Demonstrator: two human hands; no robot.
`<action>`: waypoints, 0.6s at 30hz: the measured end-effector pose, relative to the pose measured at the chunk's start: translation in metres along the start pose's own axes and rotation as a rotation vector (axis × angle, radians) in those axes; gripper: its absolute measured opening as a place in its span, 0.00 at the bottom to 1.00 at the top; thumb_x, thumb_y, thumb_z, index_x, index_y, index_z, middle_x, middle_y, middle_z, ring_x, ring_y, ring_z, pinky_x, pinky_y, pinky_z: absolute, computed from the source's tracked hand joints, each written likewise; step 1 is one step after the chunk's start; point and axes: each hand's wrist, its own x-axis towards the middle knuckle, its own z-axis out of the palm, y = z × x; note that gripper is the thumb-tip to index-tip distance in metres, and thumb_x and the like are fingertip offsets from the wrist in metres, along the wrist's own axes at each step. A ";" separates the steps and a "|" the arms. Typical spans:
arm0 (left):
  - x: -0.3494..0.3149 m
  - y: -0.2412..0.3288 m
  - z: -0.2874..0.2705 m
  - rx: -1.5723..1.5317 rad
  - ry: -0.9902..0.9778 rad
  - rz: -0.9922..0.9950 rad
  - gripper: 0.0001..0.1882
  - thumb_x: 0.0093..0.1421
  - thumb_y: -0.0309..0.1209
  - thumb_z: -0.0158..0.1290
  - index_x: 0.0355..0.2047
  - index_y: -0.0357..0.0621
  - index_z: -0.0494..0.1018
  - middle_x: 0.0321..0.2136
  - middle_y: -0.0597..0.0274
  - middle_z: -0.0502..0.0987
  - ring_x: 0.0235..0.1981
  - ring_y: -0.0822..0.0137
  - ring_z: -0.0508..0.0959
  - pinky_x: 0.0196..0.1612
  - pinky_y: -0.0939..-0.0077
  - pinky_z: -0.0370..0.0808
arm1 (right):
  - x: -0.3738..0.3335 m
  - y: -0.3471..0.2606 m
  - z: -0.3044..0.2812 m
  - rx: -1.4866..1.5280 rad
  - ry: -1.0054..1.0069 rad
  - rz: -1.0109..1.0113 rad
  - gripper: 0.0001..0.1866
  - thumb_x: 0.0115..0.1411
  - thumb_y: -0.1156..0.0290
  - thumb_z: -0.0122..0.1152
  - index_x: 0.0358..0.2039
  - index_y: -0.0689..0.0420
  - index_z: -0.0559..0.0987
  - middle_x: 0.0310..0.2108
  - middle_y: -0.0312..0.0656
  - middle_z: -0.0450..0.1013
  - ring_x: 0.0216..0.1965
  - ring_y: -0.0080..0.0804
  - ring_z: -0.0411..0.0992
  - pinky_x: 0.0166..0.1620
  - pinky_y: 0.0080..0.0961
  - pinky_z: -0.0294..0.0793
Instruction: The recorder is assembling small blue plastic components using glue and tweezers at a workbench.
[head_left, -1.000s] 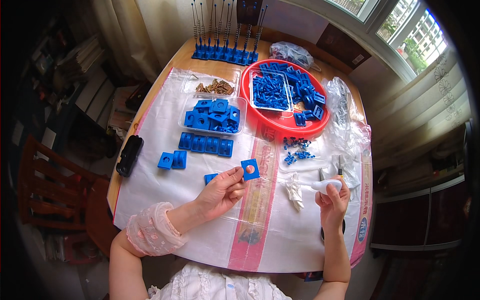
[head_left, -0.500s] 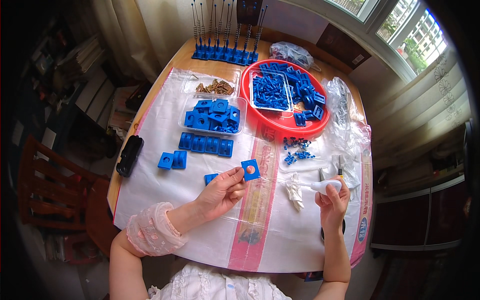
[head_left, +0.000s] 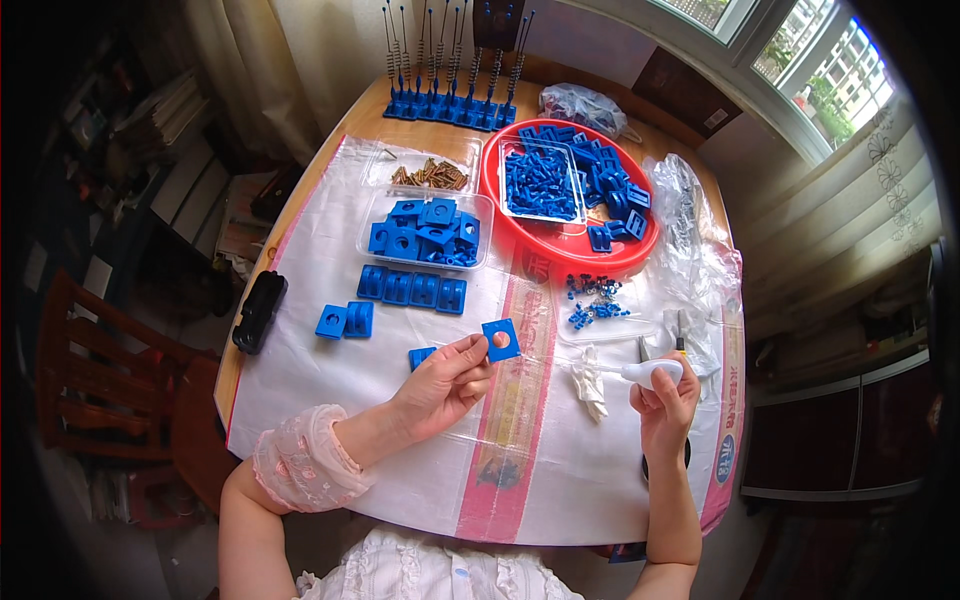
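Note:
My left hand [head_left: 452, 377] pinches a square blue plastic plate [head_left: 512, 332] with a round hole by its left edge, above the table. In my right hand [head_left: 664, 400] is a white squeeze bottle [head_left: 648, 372], its narrow end pointing left toward the plate; the fingers are closed round it. A gap separates bottle body and plate. Partly hidden behind my left hand lies a blue piece [head_left: 421, 356]. Farther left sit a pair of blue blocks [head_left: 358, 319], and beyond them a row of several blue blocks [head_left: 411, 288].
A clear box of blue plates [head_left: 480, 262] and a tray of brass-coloured pins [head_left: 432, 174] stand farther back. Right of them is a red basin [head_left: 500, 222] of blue parts. Small parts [head_left: 597, 303], a crumpled white tissue [head_left: 590, 385] and a black case [head_left: 261, 312] lie around.

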 end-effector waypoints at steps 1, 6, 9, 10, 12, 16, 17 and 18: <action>0.000 0.000 0.000 -0.001 -0.001 -0.001 0.08 0.69 0.31 0.48 0.44 0.41 0.69 0.38 0.72 0.76 0.22 0.83 0.55 0.23 0.90 0.58 | 0.000 0.000 0.000 0.001 0.002 0.000 0.07 0.59 0.73 0.59 0.26 0.57 0.70 0.17 0.29 0.62 0.16 0.12 0.53 0.19 0.15 0.50; 0.000 0.000 -0.001 0.001 -0.002 -0.003 0.07 0.69 0.31 0.48 0.43 0.41 0.69 0.38 0.72 0.76 0.22 0.83 0.55 0.23 0.90 0.58 | 0.000 0.000 0.003 -0.043 0.006 -0.006 0.12 0.61 0.70 0.60 0.25 0.53 0.66 0.15 0.25 0.54 0.15 0.11 0.47 0.19 0.14 0.49; 0.000 0.000 -0.001 -0.001 0.001 -0.001 0.07 0.69 0.31 0.48 0.43 0.41 0.69 0.37 0.72 0.76 0.22 0.83 0.55 0.23 0.90 0.58 | 0.000 0.000 0.003 -0.047 -0.002 -0.008 0.12 0.61 0.70 0.60 0.25 0.53 0.66 0.15 0.25 0.54 0.15 0.11 0.47 0.19 0.14 0.49; 0.000 0.000 -0.001 -0.001 0.002 0.000 0.07 0.69 0.31 0.48 0.43 0.41 0.69 0.37 0.72 0.76 0.22 0.83 0.55 0.23 0.90 0.58 | 0.000 0.000 0.002 -0.046 -0.003 -0.007 0.12 0.61 0.70 0.60 0.25 0.53 0.66 0.15 0.25 0.54 0.15 0.11 0.47 0.19 0.14 0.49; 0.000 -0.001 -0.002 0.005 -0.004 0.003 0.07 0.69 0.31 0.48 0.43 0.41 0.69 0.37 0.72 0.75 0.22 0.83 0.55 0.23 0.90 0.58 | 0.000 0.000 0.002 -0.044 -0.005 -0.004 0.12 0.61 0.70 0.60 0.25 0.53 0.66 0.15 0.25 0.54 0.15 0.11 0.47 0.19 0.14 0.49; 0.000 0.000 0.000 0.006 -0.016 0.001 0.07 0.69 0.30 0.48 0.43 0.42 0.69 0.38 0.72 0.75 0.22 0.83 0.55 0.23 0.90 0.58 | 0.000 0.000 0.002 -0.045 0.001 -0.008 0.12 0.61 0.70 0.60 0.25 0.53 0.66 0.15 0.25 0.55 0.15 0.11 0.48 0.19 0.14 0.49; 0.000 0.000 0.000 0.007 -0.012 0.002 0.07 0.69 0.30 0.48 0.43 0.42 0.69 0.38 0.72 0.75 0.22 0.83 0.55 0.23 0.90 0.58 | 0.000 0.000 0.001 -0.046 0.000 -0.007 0.12 0.61 0.70 0.60 0.25 0.53 0.66 0.15 0.25 0.55 0.15 0.11 0.48 0.19 0.14 0.49; 0.000 -0.001 0.000 0.009 -0.009 0.002 0.06 0.69 0.30 0.48 0.43 0.42 0.69 0.38 0.72 0.75 0.22 0.83 0.55 0.23 0.90 0.58 | 0.000 0.000 0.001 -0.047 -0.002 -0.007 0.12 0.61 0.70 0.60 0.25 0.53 0.66 0.15 0.25 0.55 0.15 0.11 0.48 0.19 0.14 0.49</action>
